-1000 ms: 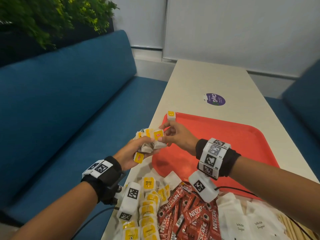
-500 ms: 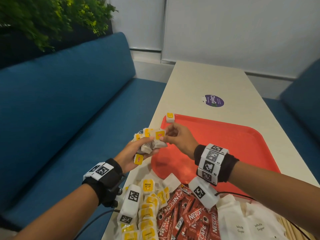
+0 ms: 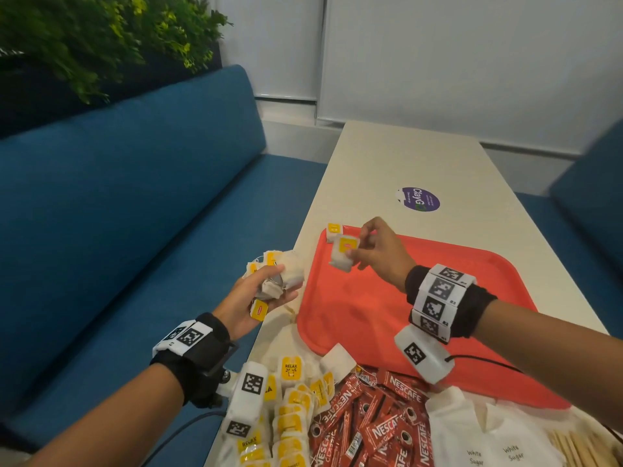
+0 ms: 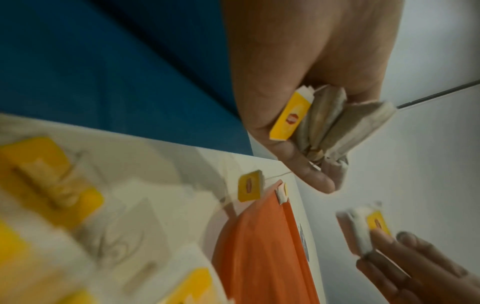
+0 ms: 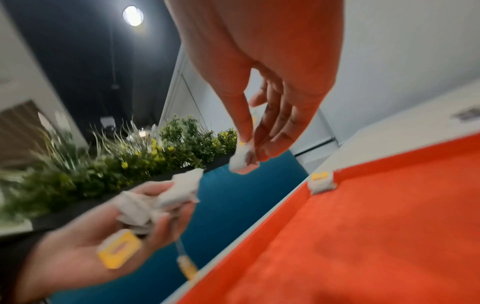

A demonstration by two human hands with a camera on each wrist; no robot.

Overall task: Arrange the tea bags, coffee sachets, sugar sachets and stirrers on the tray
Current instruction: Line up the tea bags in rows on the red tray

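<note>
Tea bag (image 3: 344, 253) now pulled from left-hand bunch (image 3: 281, 276) by right hand (image 3: 377, 254).

We take this for an office break area or café nook. A long cream table (image 3: 404, 163) runs between 2 blue upholstered benches (image 3: 135, 214), booth-style, with a planter of green and yellow foliage (image 3: 101, 35) behind the left one. White panelled walls (image 3: 472, 62) close the far end, and a round purple sticker (image 3: 418, 199) sits on the tabletop. A red plastic serving tray (image 3: 438, 298) lies on the table, beside heaps of Nescafé sachets (image 3: 371, 429), yellow-tagged tea bags (image 3: 290, 416) and white sugar sachets (image 3: 488, 443), the stock we expect at a hot-drinks station. The right wrist view shows a dark ceiling with a round lamp (image 5: 133, 15).
</note>
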